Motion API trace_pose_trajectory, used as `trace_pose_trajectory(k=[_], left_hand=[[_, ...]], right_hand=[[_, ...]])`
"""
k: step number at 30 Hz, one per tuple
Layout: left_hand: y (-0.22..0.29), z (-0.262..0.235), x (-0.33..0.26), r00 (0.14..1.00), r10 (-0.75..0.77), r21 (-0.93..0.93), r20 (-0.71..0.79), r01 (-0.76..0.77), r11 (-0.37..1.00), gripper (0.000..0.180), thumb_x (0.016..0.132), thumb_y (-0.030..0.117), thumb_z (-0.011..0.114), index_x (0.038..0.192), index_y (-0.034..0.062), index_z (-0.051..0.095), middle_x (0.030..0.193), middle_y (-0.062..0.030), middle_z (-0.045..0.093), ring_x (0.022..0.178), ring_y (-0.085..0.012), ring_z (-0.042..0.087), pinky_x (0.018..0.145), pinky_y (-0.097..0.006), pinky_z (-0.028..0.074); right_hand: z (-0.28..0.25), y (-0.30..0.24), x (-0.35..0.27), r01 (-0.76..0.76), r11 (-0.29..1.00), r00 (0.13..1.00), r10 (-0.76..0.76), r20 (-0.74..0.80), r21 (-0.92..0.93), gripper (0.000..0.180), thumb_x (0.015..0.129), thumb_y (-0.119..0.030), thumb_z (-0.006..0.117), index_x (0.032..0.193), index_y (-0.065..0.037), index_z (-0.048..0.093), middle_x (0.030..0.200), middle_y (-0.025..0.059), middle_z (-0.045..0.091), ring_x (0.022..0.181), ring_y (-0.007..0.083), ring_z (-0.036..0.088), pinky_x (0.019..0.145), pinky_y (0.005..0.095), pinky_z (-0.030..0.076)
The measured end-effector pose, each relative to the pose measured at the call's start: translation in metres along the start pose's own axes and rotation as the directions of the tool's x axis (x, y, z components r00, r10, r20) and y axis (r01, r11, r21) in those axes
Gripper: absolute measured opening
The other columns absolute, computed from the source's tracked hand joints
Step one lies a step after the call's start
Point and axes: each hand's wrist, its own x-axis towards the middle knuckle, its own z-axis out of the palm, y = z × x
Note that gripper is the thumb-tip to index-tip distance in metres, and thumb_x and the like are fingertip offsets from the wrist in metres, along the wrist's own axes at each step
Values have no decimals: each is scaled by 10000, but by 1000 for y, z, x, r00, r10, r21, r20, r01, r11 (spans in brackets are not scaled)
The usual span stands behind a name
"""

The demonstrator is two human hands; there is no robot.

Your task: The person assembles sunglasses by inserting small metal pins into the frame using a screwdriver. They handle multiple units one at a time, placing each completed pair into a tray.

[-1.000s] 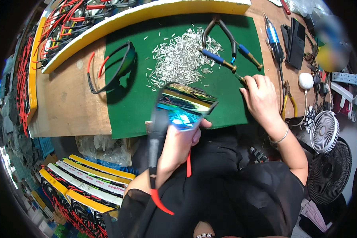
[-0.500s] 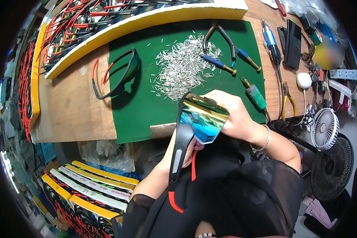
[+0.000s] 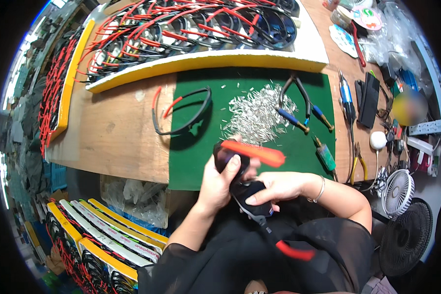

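Observation:
Both hands hold one pair of black sunglasses point(image 3: 245, 188) with red-tipped arms just above my lap, at the near edge of the green mat point(image 3: 201, 161). My left hand point(image 3: 219, 181) grips the front and lens. My right hand point(image 3: 274, 188) holds the lower side, where one arm with a red tip point(image 3: 291, 251) hangs toward my body. The other red arm point(image 3: 254, 152) sticks out to the right over the mat. A heap of small silver metal pieces point(image 3: 257, 115) lies on the mat just beyond the hands.
An empty black frame with red arms point(image 3: 181, 115) lies on the mat's left edge. Pliers point(image 3: 299, 105), a green-handled screwdriver point(image 3: 324, 154) and other tools lie to the right. A yellow-edged tray point(image 3: 201, 61) of finished glasses stands behind. Small fans point(image 3: 398, 186) sit at the right.
The sunglasses have been turned over: the shiny mirrored lens faced up before, now the dark side and unfolded red arms show. Both hands have shifted their grip, and the view has tilted.

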Motion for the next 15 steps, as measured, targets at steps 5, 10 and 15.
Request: trace_pose_trajectory(k=[5, 10, 15], left_hand=[[-1, -15, -10, 988, -148, 52, -33, 150, 987, 354, 890, 163, 495, 1184, -6, 392, 1027, -181, 564, 690, -176, 610, 574, -247, 498], [-12, -15, -9, 961, -272, -44, 47, 274, 961, 332, 888, 112, 468, 1192, 4, 389, 939, -168, 583, 606, -153, 591, 523, -224, 488], [-5, -23, -12, 946, -312, 42, 89, 310, 950, 367, 890, 119, 461, 1223, 8, 356, 965, -175, 585, 636, -167, 612, 548, -240, 512]], right_hand=[[-13, -9, -20, 201, 765, 645, -573, -505, -611, 299, 782, -202, 640, 1001, -11, 574, 844, 92, 589, 625, 118, 566, 561, 228, 461], [-12, -34, 4, 282, 168, 319, -945, -73, -945, 213, 749, -56, 633, 954, -47, 573, 810, 87, 562, 653, 222, 567, 546, 294, 462], [-16, -41, 11, 305, 386, 363, -892, -269, -871, 99, 792, -63, 597, 878, -16, 601, 744, 96, 589, 652, 203, 590, 559, 272, 465]])
